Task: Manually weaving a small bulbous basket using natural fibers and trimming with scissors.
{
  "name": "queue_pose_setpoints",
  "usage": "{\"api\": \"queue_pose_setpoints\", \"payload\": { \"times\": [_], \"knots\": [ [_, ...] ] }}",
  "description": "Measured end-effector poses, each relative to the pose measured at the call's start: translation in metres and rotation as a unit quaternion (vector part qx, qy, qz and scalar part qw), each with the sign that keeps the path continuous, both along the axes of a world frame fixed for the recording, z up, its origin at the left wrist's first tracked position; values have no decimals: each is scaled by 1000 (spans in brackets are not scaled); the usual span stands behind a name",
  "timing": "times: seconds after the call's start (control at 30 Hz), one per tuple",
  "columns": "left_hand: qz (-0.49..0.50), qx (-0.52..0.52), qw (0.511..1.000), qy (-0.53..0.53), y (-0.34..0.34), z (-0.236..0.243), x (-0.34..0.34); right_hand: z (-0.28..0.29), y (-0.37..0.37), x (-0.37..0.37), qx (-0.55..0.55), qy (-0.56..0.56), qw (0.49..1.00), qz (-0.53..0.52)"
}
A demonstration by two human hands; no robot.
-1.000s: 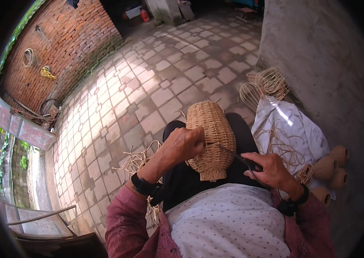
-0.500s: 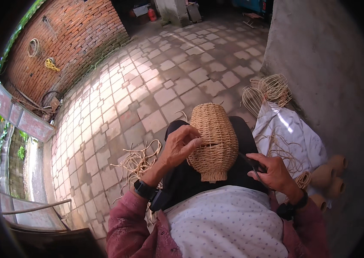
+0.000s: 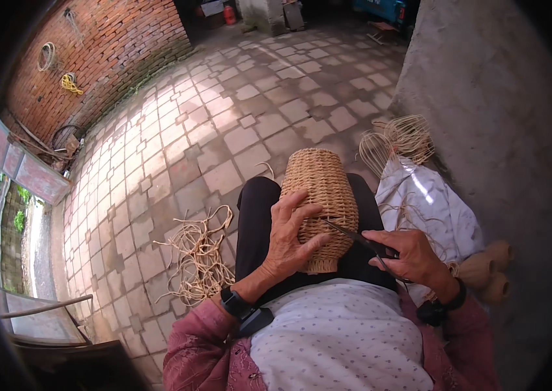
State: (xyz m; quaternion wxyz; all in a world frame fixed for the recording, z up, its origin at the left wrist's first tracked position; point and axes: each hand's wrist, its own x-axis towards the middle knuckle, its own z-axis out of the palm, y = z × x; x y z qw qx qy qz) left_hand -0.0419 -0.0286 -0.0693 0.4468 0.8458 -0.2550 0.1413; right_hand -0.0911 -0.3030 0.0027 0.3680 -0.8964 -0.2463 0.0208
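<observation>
A tan woven basket (image 3: 320,176), shaped like a vase with a narrow neck toward me, lies across my lap. Around its lower left side my left hand (image 3: 287,244) is wrapped, thumb and fingers apart against the weave. My right hand (image 3: 412,254) grips dark-handled scissors (image 3: 353,234) just right of the basket. Their blades point left, with the tips at the basket's middle, by a thin gap between the woven rows. Whether the tips have a strand between them is too small to tell.
Loose cords (image 3: 198,257) lie heaped on the paving left of my lap. To the right are a white cloth (image 3: 435,208) with strands on it, open wire-like frames (image 3: 409,140) and several brown rounded pots (image 3: 478,270). A grey wall (image 3: 491,111) rises beyond them.
My left hand has gone from pinching near the gap to spreading over the basket's lower left side. The scissors have moved left, bringing their tips onto the weave.
</observation>
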Motion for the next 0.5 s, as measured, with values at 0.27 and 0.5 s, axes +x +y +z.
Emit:
{"api": "queue_pose_setpoints", "payload": {
  "times": [0.27, 0.5],
  "knots": [
    [8, 3, 1000, 9, -4, 3, -1, 23, 5, 2, -160, -81, 984, 11],
    [8, 9, 1000, -1, -5, 2, 0, 59, 16, 6, -268, -83, 959, 29]
  ]
}}
